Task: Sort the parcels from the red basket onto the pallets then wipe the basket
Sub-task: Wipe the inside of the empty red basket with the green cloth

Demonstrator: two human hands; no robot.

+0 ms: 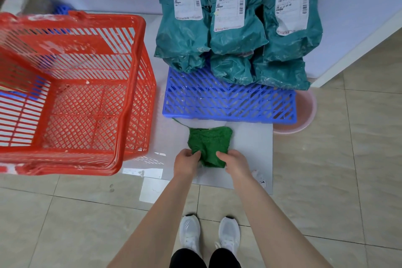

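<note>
A red mesh basket (130,85) stands on the left with nothing in it. Several teal parcels (237,24) with white labels are stacked against the wall on the back of a blue slatted pallet (217,98). In front of the pallet, over a grey floor mat (250,152), a green cloth (210,143) is held up by both hands. My left hand (187,162) grips its left edge and my right hand (233,162) grips its right lower corner.
A pink basin (306,113) sits half under the pallet's right end. A white wall edge (359,48) runs diagonally at the right. Another blue pallet (62,10) shows behind the basket. My white shoes (208,237) stand on beige tiles below.
</note>
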